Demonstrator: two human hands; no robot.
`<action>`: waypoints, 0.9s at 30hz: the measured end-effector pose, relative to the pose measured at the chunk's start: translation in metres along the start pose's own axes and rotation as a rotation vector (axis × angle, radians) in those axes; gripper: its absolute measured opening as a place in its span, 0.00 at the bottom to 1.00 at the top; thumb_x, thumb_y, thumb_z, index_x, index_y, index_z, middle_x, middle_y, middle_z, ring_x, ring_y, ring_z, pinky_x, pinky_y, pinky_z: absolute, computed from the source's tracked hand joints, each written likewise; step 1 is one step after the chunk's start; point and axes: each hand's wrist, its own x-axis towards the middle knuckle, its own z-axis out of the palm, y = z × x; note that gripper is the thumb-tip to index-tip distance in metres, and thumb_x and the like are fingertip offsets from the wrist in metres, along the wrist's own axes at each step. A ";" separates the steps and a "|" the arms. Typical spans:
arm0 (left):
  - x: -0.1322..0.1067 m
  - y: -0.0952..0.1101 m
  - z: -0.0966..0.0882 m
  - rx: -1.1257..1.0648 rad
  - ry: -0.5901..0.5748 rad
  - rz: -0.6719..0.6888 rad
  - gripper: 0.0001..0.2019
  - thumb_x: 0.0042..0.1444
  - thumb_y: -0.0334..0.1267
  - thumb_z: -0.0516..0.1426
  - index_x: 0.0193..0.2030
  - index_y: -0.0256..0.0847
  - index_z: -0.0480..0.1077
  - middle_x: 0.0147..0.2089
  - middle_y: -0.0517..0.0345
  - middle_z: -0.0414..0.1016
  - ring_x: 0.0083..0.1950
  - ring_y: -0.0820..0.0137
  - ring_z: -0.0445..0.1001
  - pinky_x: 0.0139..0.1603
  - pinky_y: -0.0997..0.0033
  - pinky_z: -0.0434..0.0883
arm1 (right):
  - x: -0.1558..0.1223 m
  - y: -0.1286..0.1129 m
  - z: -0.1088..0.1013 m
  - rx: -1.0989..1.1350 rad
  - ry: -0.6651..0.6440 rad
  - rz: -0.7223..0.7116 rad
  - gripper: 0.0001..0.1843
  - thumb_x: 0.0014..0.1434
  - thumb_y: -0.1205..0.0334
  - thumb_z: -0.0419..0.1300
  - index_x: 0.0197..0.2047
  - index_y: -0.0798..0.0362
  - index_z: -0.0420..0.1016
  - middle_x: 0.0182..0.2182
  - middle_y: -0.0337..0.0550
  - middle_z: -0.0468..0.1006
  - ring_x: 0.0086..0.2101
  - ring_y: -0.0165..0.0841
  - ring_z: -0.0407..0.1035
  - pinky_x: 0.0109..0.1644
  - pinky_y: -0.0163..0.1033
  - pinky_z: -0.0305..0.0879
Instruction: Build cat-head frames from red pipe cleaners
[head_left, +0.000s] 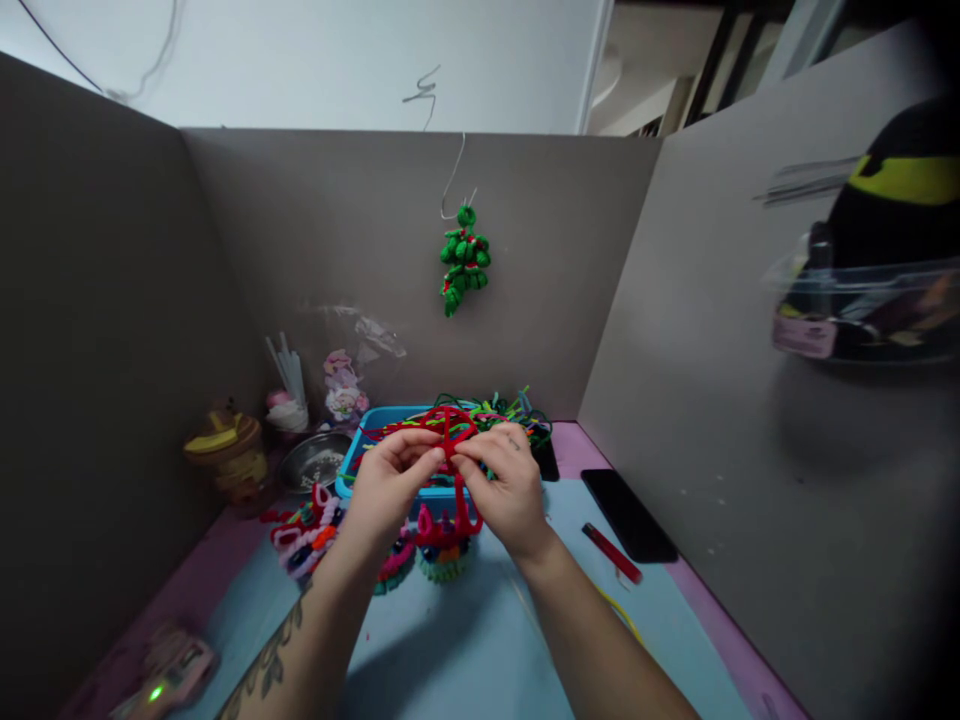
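Note:
Both hands meet in the middle of the head view, raised above the table. Between them is a red pipe cleaner (448, 425), bent into loops, with a curved end hanging down below the fingers. My left hand (396, 468) pinches it from the left with thumb and index finger. From the right, my right hand (504, 480) pinches the same red piece, its fingers curled. Just below and behind the hands stand small figures of coiled pipe cleaner, one with a green base (444, 568) and one in lilac and red (306, 535).
A blue basket (346, 478) of coloured pipe cleaners sits behind the hands. At right lie a black phone (628, 515) and a red cutter-like tool (611, 553). A metal bowl (289, 470) and a brown pot (234, 465) stand left. A green ornament (465, 262) hangs on the back partition.

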 end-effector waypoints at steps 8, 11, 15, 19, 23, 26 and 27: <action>-0.005 0.008 0.005 0.085 0.023 0.027 0.11 0.44 0.38 0.65 0.35 0.37 0.74 0.30 0.58 0.77 0.31 0.71 0.75 0.34 0.73 0.73 | 0.001 0.000 0.001 0.044 -0.035 0.014 0.06 0.58 0.66 0.58 0.29 0.50 0.73 0.28 0.39 0.75 0.36 0.35 0.64 0.44 0.44 0.62; -0.005 0.008 0.006 0.103 0.025 0.034 0.11 0.44 0.38 0.65 0.35 0.37 0.74 0.31 0.57 0.77 0.31 0.71 0.75 0.34 0.73 0.73 | 0.002 0.002 0.000 0.049 -0.060 0.021 0.07 0.59 0.66 0.57 0.29 0.51 0.73 0.27 0.39 0.76 0.35 0.34 0.65 0.44 0.44 0.62; -0.002 0.006 0.004 0.059 0.060 0.019 0.12 0.44 0.38 0.65 0.36 0.37 0.74 0.32 0.57 0.77 0.32 0.73 0.74 0.35 0.75 0.71 | 0.003 0.004 -0.010 0.137 -0.055 -0.011 0.15 0.64 0.53 0.51 0.37 0.50 0.76 0.31 0.42 0.77 0.36 0.35 0.66 0.45 0.45 0.61; 0.002 0.002 0.002 -0.058 0.114 -0.023 0.14 0.43 0.39 0.66 0.37 0.36 0.73 0.29 0.59 0.75 0.30 0.75 0.73 0.33 0.77 0.69 | 0.003 0.000 -0.019 0.276 -0.154 -0.166 0.30 0.56 0.34 0.50 0.41 0.52 0.76 0.29 0.43 0.72 0.32 0.34 0.65 0.37 0.43 0.62; 0.004 0.001 0.001 -0.176 0.169 -0.044 0.17 0.38 0.37 0.68 0.37 0.36 0.73 0.29 0.61 0.74 0.29 0.77 0.71 0.33 0.77 0.68 | 0.003 -0.004 -0.019 0.162 -0.291 -0.291 0.16 0.63 0.51 0.51 0.38 0.52 0.75 0.25 0.41 0.71 0.28 0.32 0.62 0.34 0.40 0.60; 0.004 0.002 0.001 -0.159 0.192 -0.025 0.18 0.37 0.36 0.68 0.36 0.35 0.72 0.28 0.61 0.74 0.29 0.77 0.71 0.34 0.77 0.68 | 0.003 -0.007 -0.018 0.186 -0.339 -0.288 0.20 0.66 0.54 0.44 0.36 0.53 0.74 0.28 0.45 0.73 0.30 0.33 0.63 0.35 0.41 0.59; 0.004 0.003 0.001 -0.140 0.203 -0.012 0.17 0.37 0.36 0.68 0.36 0.35 0.72 0.28 0.61 0.74 0.29 0.76 0.71 0.34 0.77 0.68 | 0.004 -0.009 -0.018 0.215 -0.347 -0.275 0.23 0.66 0.51 0.42 0.36 0.54 0.73 0.28 0.46 0.74 0.30 0.34 0.64 0.35 0.41 0.59</action>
